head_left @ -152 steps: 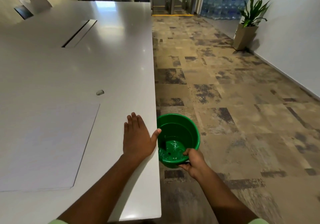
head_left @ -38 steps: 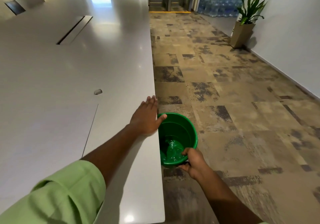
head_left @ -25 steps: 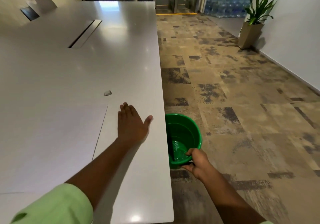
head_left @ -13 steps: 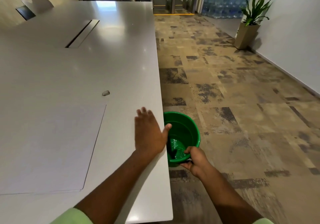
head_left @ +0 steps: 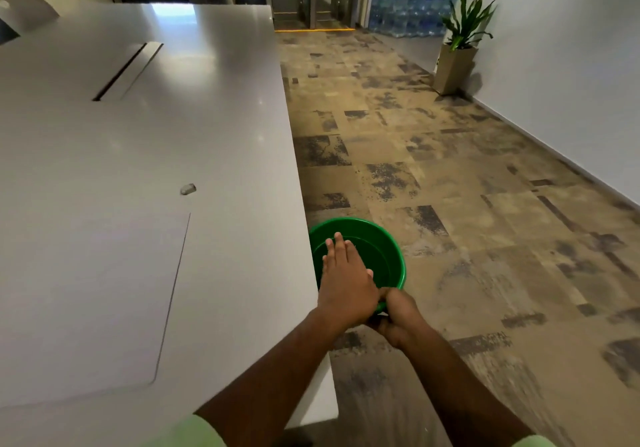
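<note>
A green plastic bucket (head_left: 379, 244) hangs just past the right edge of the long white table (head_left: 138, 156), below the tabletop. My right hand (head_left: 398, 318) grips the bucket's near rim. Flat, with straight fingers, my left hand (head_left: 344, 278) reaches off the table edge over the bucket's mouth and hides most of the inside. A small grey scrap (head_left: 188, 189) lies on the table, well left of both hands.
A thin white sheet (head_left: 86, 294) covers the table's near left part and a cable slot (head_left: 128, 71) runs further back. Patterned carpet stretches to the right. A potted plant (head_left: 457, 52) stands by the right wall, with stacked water bottles (head_left: 412, 7) and gates beyond.
My left hand has slid from the tabletop by the edge out over the bucket's mouth. My right hand keeps its grip on the bucket's rim. The scrap has not moved.
</note>
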Demonstrator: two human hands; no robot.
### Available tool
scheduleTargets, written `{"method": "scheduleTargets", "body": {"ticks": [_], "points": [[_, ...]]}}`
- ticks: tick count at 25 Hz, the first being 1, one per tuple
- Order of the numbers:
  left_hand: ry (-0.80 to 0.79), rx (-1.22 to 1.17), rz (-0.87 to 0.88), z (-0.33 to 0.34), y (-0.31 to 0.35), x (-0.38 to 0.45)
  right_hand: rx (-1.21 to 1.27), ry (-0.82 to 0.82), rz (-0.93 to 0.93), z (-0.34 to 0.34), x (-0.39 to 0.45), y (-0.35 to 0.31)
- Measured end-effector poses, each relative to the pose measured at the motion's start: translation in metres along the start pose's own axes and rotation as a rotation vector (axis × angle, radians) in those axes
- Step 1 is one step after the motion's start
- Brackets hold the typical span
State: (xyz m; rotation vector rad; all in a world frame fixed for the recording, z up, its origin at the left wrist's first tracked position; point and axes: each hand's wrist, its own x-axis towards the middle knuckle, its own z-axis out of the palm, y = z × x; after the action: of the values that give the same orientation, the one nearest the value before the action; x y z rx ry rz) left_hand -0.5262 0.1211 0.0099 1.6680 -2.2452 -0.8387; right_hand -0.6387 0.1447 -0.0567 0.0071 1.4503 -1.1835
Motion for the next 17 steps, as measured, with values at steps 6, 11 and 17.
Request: {"method": "scheduleTargets", "body": {"ticks": [6,11,17], "points": [[0.000,-0.247,-0.284,0.019,0.003,-0.002,0.025,0.054,-0.010,-0.056,-0.008,-0.005],[0.071,-0.604,-0.592,0.070,0.002,0.005,-0.042,0.013,-0.011,-0.109,-0.004,-0.027],[0.168,-0.911,-0.781,0.143,0.013,0.005,-0.177,-0.038,0.023,-0.171,0.022,-0.042]]}}
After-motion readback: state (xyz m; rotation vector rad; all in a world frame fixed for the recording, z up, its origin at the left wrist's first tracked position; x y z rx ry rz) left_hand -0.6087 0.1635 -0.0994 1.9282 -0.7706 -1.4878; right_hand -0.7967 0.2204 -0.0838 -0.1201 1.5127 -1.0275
